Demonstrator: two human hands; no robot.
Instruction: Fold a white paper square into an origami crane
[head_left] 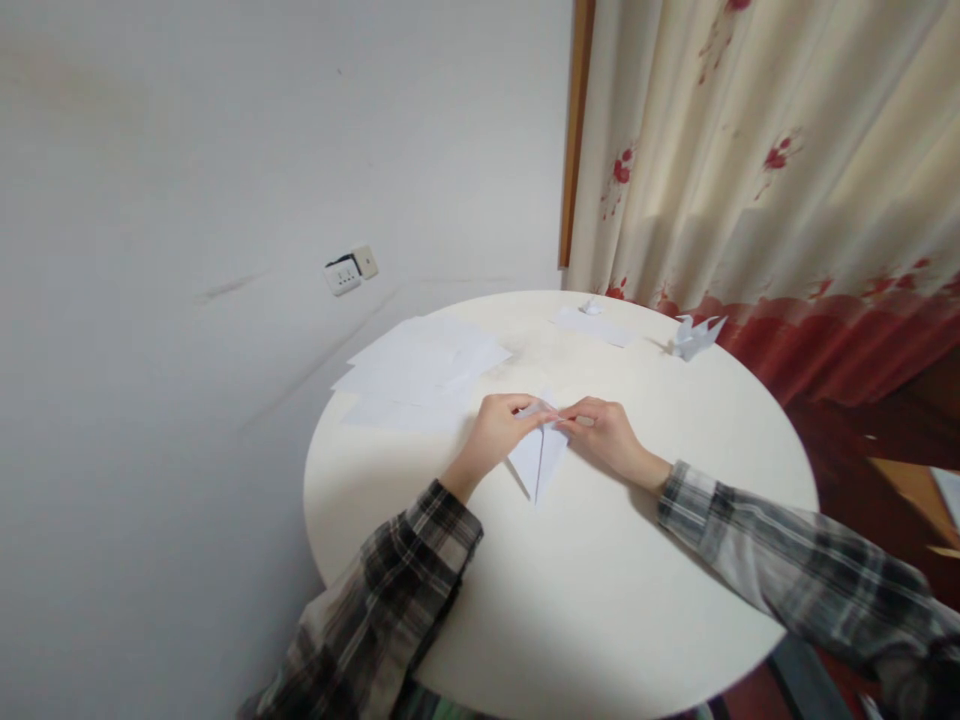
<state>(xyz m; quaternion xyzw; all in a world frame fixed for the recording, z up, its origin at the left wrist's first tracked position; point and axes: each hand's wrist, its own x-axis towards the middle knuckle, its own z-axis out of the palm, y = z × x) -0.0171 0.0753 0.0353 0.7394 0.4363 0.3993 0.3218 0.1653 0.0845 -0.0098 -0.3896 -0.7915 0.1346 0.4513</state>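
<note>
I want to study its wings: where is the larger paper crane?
In the head view, the larger paper crane stands near the far right edge of the table, beyond the right hand, before the curtain.

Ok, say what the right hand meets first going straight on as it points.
The right hand seems to pinch the kite-shaped folded white paper, so that first; just beyond, probably the left hand.

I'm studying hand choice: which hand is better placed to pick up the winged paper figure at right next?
Probably the right hand: it is nearer the winged paper figure, which stands on that side. The left hand is farther off. Both hands pinch the folded paper.
</note>
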